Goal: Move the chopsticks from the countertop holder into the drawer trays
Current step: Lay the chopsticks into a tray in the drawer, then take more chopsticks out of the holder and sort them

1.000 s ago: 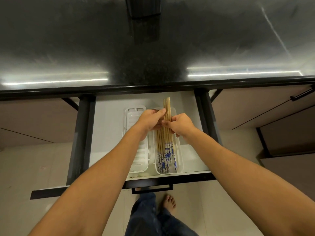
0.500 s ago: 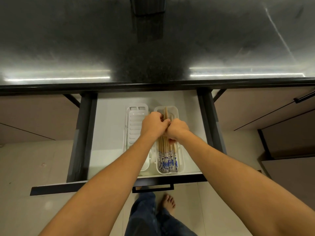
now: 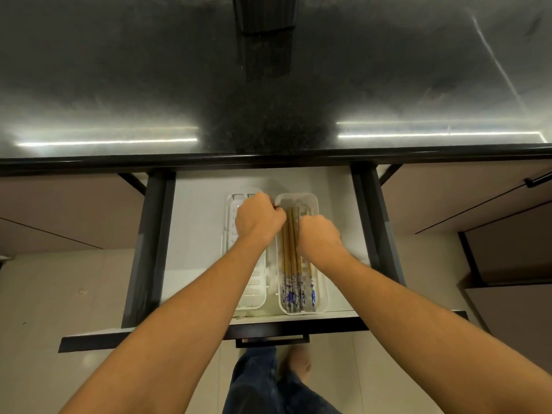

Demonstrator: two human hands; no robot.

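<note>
A bundle of wooden chopsticks (image 3: 289, 249) with blue-and-white patterned ends lies lengthwise in the right white tray (image 3: 322, 294) of the open drawer. My left hand (image 3: 259, 219) is curled at the bundle's far left side, above the left white tray (image 3: 257, 297), which has nothing visible in it. My right hand (image 3: 319, 234) is curled over the bundle's right side. Both hands hold the chopsticks, fingertips hidden under the knuckles. A dark ribbed holder (image 3: 264, 28) stands at the back of the black countertop.
The drawer (image 3: 197, 234) has a white floor, dark side rails and a black front with a handle (image 3: 272, 342) toward me. The black countertop edge (image 3: 268, 158) overhangs its back. My legs and a bare foot (image 3: 298, 364) are on the tiled floor below.
The chopsticks went from tilted up out of the tray to lying flat in the right tray. My hands lowered with them and spread slightly apart.
</note>
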